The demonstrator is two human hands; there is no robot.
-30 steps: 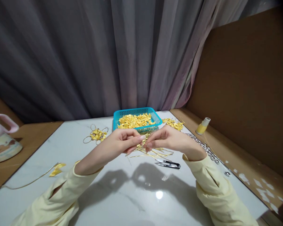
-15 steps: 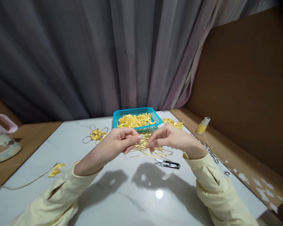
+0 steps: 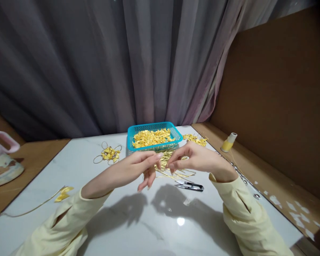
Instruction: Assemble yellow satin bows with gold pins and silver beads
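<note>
Above the table's middle, my left hand [image 3: 133, 167] has its thumb and index finger together, the other fingers hanging loose and apart. Anything between those fingertips is too small to make out. Facing it across a small gap, my right hand [image 3: 196, 158] is closed in a pinch, and what it grips, if anything, does not show. Under and behind both hands lies a pile of thin gold-coloured strips [image 3: 164, 161]. Thread snips [image 3: 190, 186] with black handles rest on the table below my right hand.
Behind the hands stands a blue basket [image 3: 130, 137] of yellow ribbon pieces [image 3: 152, 138]. Left lie yellow bows with wire loops [image 3: 110, 153], a bow on a cord [image 3: 64, 194] and a pink-handled mug [image 3: 5, 163]. Right are a yellow thread spool [image 3: 228, 143] and silver beads [image 3: 256, 196].
My left hand's lower fingers have loosened and spread downward, and the hand has dropped slightly. My right hand stays almost where it was, still pinching.
</note>
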